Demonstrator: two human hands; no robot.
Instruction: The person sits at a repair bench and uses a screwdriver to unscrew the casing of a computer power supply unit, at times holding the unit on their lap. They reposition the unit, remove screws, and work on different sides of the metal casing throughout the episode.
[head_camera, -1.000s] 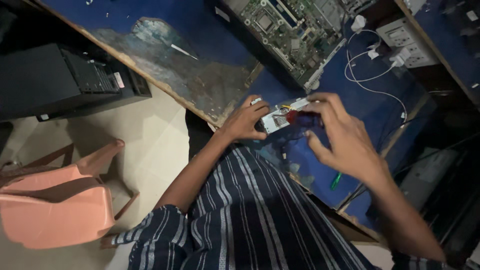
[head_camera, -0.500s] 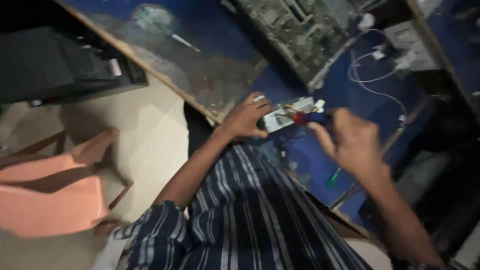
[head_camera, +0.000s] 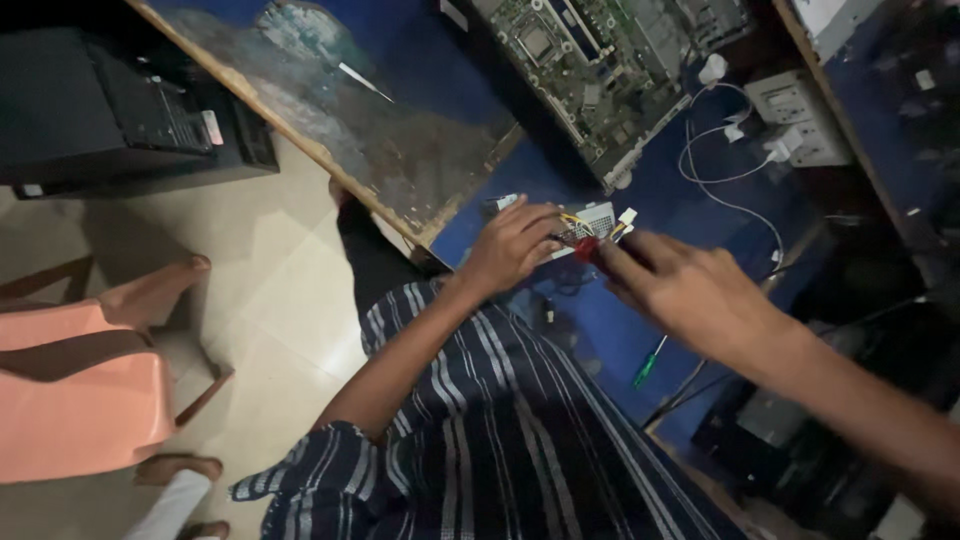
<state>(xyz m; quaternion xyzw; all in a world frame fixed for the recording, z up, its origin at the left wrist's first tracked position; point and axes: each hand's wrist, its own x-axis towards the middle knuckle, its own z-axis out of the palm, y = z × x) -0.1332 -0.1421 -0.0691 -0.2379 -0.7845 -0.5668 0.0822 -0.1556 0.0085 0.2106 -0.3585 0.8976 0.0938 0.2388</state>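
My left hand (head_camera: 515, 245) presses down on a small white electronic part (head_camera: 598, 220) with coloured wires, which lies on the blue worktop (head_camera: 690, 215). My right hand (head_camera: 690, 290) grips a red-handled tool (head_camera: 586, 248) and holds its tip against that part. The two hands almost touch over it. How the tool's tip meets the part is hidden by my fingers. My striped shirt fills the lower middle of the view.
A bare green motherboard (head_camera: 600, 70) lies behind the hands. A white socket box (head_camera: 800, 120) and a white cable (head_camera: 715, 170) sit to the right. A green screwdriver (head_camera: 648, 362) lies near the front edge. A black computer case (head_camera: 110, 110) and a pink chair (head_camera: 80, 380) stand on the floor.
The view has swung slightly. Both hands stay on the small part, the right hand still holding the red-handled tool against it.
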